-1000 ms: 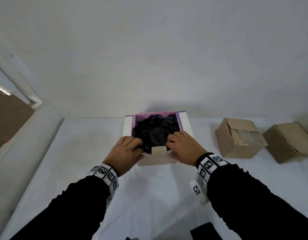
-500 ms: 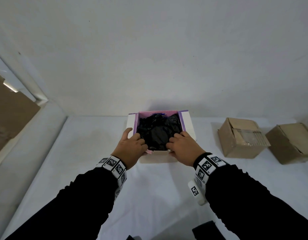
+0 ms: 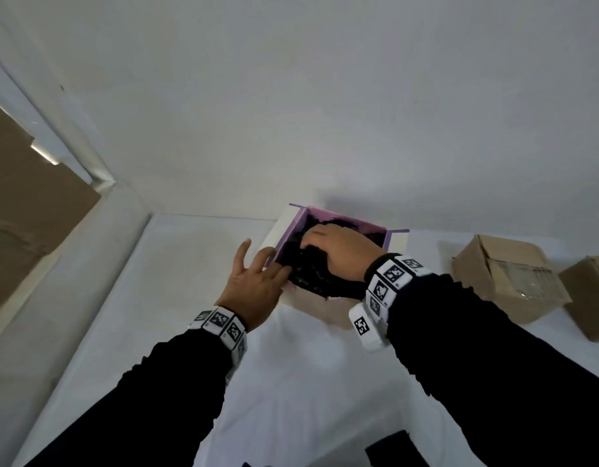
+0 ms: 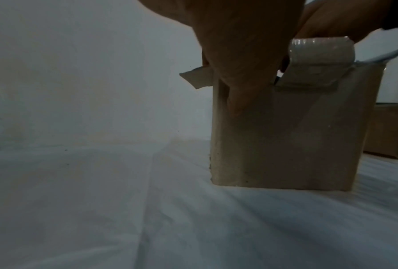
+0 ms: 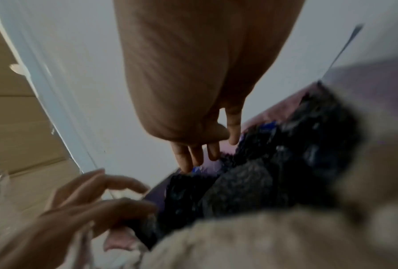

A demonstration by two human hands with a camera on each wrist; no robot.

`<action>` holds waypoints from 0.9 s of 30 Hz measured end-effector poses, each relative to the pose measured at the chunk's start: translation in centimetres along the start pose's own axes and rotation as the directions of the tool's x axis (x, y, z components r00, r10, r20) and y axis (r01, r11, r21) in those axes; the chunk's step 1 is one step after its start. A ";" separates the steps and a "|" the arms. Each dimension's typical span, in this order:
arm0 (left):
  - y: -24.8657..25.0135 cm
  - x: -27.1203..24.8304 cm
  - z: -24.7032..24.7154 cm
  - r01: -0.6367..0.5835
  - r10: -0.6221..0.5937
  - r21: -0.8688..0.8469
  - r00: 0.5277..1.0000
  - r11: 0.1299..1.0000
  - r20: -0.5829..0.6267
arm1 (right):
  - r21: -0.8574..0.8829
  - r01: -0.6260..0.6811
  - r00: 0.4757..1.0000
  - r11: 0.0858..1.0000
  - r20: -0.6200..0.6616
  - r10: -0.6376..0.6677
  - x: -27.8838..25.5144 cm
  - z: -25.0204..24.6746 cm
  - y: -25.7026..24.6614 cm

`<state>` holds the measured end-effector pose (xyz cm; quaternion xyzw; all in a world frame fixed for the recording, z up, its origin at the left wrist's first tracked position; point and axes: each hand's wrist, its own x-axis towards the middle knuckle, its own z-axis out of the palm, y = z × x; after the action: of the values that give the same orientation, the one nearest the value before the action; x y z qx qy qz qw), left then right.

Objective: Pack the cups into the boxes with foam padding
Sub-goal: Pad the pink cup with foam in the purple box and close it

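An open box with purple inner walls stands mid-table, filled with black foam padding. No cup shows; the foam covers the inside. My right hand reaches across the box, and its straight fingers press the foam down by the far wall. My left hand is spread open at the box's near left corner. Its fingers lie against the cardboard side, beside a taped flap.
Two brown cardboard boxes lie on the white cloth to the right. A large cardboard sheet leans at far left. A black object sits at the near edge. A white wall rises behind the box.
Both hands were at the box's near edge. The right hand has moved forward over the foam to the far side, and the left hand has spread open at the left corner.
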<state>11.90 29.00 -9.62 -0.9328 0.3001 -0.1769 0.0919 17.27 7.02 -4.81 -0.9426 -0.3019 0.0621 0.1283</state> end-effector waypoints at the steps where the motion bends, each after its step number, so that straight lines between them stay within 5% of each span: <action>1: 0.2 0.0 0.0 0.020 -0.020 -0.013 1.000 1.000 0.003 | -0.086 0.043 0.999 0.995 0.019 -0.042 0.7 0.6 -0.2; 11: 0.4 1.4 -0.1 0.045 -0.049 -0.120 0.998 0.992 -0.026 | -0.347 0.072 0.992 0.935 0.124 -0.031 2.0 4.4 1.0; 20: -0.7 1.7 0.8 -0.298 0.289 -0.232 0.954 0.926 -0.075 | -0.284 0.166 0.985 0.944 0.094 -0.145 2.0 3.7 0.7; 23: 0.1 1.2 1.0 -0.314 0.302 -0.225 0.950 0.923 -0.086 | -0.351 0.062 0.998 0.934 0.027 -0.056 1.6 3.5 1.2; 27: 0.2 1.1 0.5 -0.301 0.295 -0.253 0.954 0.920 -0.062 | -0.267 -0.051 0.982 0.962 0.161 0.097 1.8 3.4 1.8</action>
<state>12.88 28.21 -9.85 -0.8782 0.4600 -0.1307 -0.0086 19.08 7.35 -8.62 -0.9530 -0.2820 0.1079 -0.0262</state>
